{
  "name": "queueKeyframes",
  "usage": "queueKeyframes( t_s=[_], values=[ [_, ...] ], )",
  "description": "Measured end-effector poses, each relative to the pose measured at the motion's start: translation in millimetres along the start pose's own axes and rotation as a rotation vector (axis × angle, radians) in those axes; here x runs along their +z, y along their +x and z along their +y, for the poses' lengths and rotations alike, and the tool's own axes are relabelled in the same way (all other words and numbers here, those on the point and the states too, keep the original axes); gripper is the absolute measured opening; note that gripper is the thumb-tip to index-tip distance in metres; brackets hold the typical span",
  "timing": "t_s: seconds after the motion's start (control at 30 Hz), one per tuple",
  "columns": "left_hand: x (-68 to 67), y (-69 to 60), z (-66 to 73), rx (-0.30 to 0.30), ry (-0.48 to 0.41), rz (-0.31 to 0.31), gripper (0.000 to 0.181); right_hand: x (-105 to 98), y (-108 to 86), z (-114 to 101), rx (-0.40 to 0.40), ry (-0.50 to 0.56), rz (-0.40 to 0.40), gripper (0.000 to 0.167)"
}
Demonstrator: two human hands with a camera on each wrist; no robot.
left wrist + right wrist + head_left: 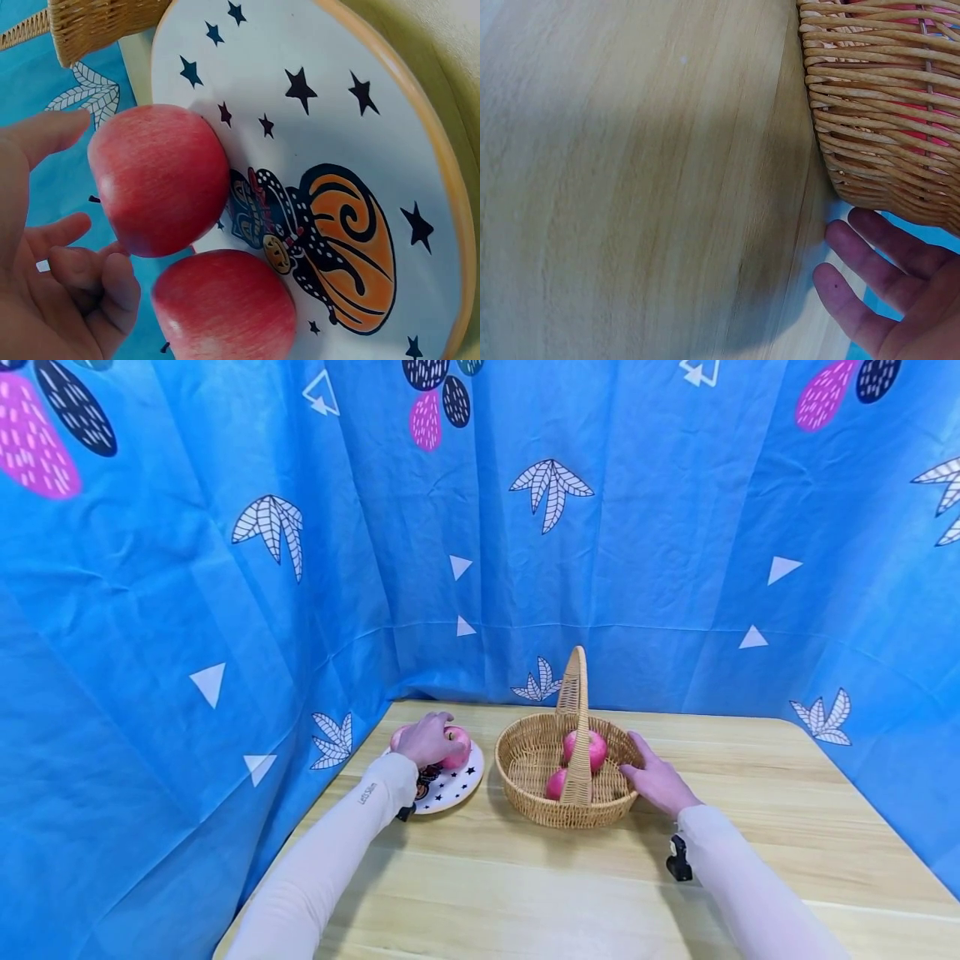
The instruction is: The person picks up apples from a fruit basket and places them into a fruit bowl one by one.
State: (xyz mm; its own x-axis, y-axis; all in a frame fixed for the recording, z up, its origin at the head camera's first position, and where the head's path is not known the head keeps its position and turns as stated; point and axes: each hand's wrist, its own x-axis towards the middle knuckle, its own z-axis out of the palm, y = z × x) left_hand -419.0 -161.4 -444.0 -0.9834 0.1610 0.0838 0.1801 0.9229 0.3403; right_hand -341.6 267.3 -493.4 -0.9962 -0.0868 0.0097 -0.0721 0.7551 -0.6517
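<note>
My left hand [427, 743] is over a white plate [454, 793] printed with stars and a pumpkin figure. In the left wrist view, its thumb and fingers spread about one red apple [161, 180], which still rests on the plate; no firm hold shows. A second apple [225, 307] lies beside that one. Right of the plate stands a wicker basket [536, 812] with a tall handle and two apples inside, one farther back [597, 750] and one nearer [555, 783]. My right hand [663, 783] is at the basket's right side, fingers extended against or close to its wall.
A light wooden table [540, 893] carries the plate and basket. Blue patterned curtain [645, 568] hangs behind the table and along its left and right sides. The arched basket handle [576, 693] rises above the rim.
</note>
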Motion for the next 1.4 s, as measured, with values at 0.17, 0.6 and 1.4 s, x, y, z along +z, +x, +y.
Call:
queueKeyframes(
  t_s=[0.17, 0.6, 1.4],
  values=[
    [-1.0, 1.0, 5.1, 0.028, -0.027, 0.041, 0.063, -1, 0.0, -1, -0.002, -0.003, -0.001, 0.079],
    [-7.8, -2.5, 23.3, 0.088, -0.023, 0.055, 0.052, -2, 0.6, -4, -0.014, -0.006, 0.004, 0.078],
    [-24.3, -10.8, 71.2, 0.204, -0.036, 0.054, 0.044, -4, -3.7, -7, 0.001, -0.014, -0.009, 0.080]
  ],
)
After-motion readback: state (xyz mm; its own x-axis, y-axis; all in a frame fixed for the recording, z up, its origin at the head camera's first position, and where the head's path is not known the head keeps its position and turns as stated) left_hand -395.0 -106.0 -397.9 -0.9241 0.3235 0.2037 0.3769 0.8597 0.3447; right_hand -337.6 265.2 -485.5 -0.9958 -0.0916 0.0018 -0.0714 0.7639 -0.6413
